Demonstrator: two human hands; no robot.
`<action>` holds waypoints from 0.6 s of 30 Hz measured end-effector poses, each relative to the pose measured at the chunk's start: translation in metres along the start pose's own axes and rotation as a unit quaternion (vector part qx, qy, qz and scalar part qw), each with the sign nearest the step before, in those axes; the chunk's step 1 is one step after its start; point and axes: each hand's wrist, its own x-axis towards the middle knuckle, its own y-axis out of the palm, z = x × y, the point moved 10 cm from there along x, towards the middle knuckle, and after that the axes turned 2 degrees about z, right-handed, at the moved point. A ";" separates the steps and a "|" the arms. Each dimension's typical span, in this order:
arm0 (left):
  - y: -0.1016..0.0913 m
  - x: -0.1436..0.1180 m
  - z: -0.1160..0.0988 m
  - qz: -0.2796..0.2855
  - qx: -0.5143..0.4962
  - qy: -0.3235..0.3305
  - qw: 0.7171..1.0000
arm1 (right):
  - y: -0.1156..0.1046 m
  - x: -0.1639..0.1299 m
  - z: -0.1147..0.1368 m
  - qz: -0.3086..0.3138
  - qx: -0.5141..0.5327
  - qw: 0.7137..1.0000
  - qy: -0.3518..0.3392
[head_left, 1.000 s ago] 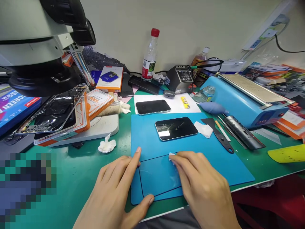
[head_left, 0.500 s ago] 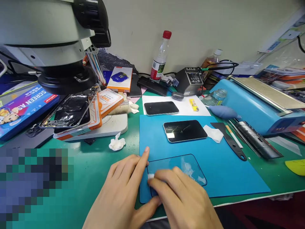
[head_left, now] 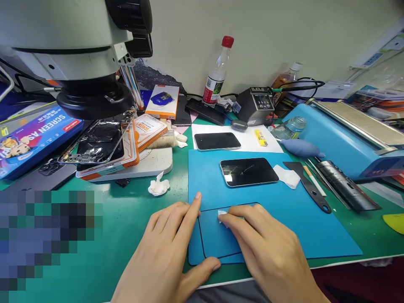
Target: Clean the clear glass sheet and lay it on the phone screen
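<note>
One clear panel with a thin black border (head_left: 210, 237) lies flat, in the head view, on the near part of a blue mat (head_left: 322, 233), and the mat rests on the green surface (head_left: 123, 244). My left grip (head_left: 168, 248) is spread wide at the panel's left end: the index finger reaches to its upper left corner, and the thumb lies apart, near the lower edge. My right grip (head_left: 271, 244) is narrow, and it holds a small white wipe (head_left: 222, 216) pinched between the fingertips, down upon the panel (this same hand hides much of the panel's right part from me).

Beyond my hands, a phone with a black screen (head_left: 249, 172) lies face up on the mat, with a folded white tissue (head_left: 287, 176) just beside its right end. Next to this tissue is a flat black scraper (head_left: 307, 185), which lies partly over the mat's edge. Farther back, a second phone (head_left: 217, 141) rests on a white sheet (head_left: 249, 145). To the left of the mat sits a crumpled tissue (head_left: 158, 186).
</note>
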 end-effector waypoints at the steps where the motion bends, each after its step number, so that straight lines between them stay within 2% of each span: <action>1: 0.000 0.000 0.000 0.000 -0.003 -0.003 1.000 | 0.001 0.001 0.000 0.004 0.005 1.000 -0.004; 4: 0.003 -0.002 0.001 -0.001 -0.019 -0.013 1.000 | 0.003 0.003 0.005 0.009 0.025 0.999 -0.041; 8: 0.007 -0.005 0.003 -0.005 -0.033 -0.025 0.999 | 0.006 0.009 0.001 0.003 0.026 1.000 -0.017; 12: 0.009 -0.005 0.005 -0.006 -0.044 -0.030 0.999 | 0.013 0.014 0.008 0.036 0.080 0.995 -0.052; 18: 0.010 -0.004 0.008 0.009 -0.054 -0.045 0.997 | 0.017 0.021 0.003 0.047 0.085 0.995 -0.032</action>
